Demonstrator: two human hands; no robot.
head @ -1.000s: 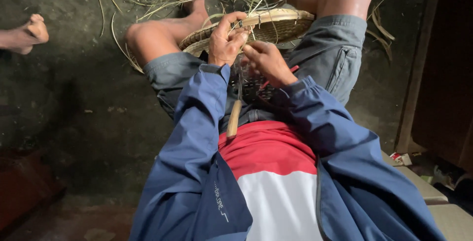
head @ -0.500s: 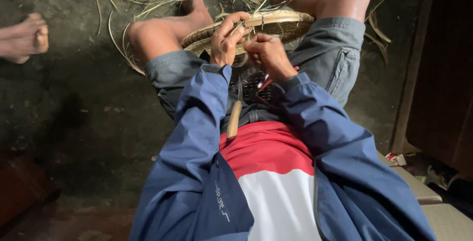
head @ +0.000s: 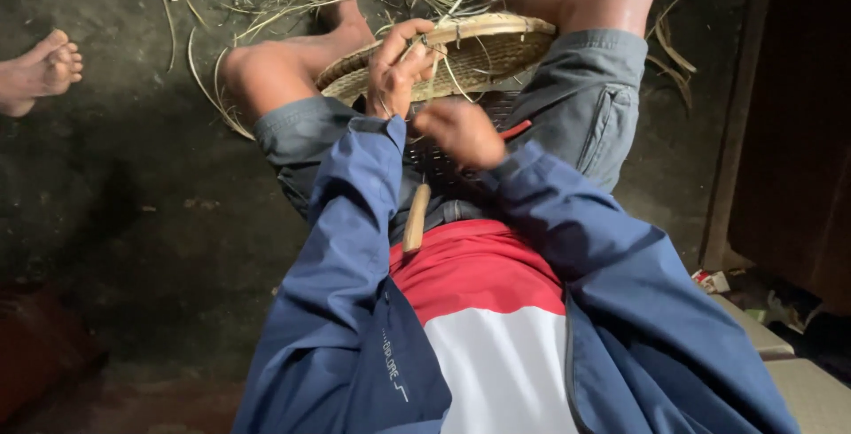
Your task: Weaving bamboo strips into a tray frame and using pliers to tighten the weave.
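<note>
Left grip [head: 401, 66] pinches woven basket [head: 483, 53] rim; right hand [head: 461, 132] just below.

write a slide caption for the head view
Seated person's left hand grips the rim of a woven basket on their lap, right hand just below it.

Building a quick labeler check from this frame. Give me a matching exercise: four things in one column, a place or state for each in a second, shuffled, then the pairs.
Things
1. left hand
2. right hand
3. wooden handle
4. bare foot

Places or states
A. lies on the lap, below the hands
B. at the left edge of the picture, on the dark floor
C. grips the rim of the woven basket
D. blurred, held over the lap near the basket

Pairs: 1-C, 2-D, 3-A, 4-B
</note>
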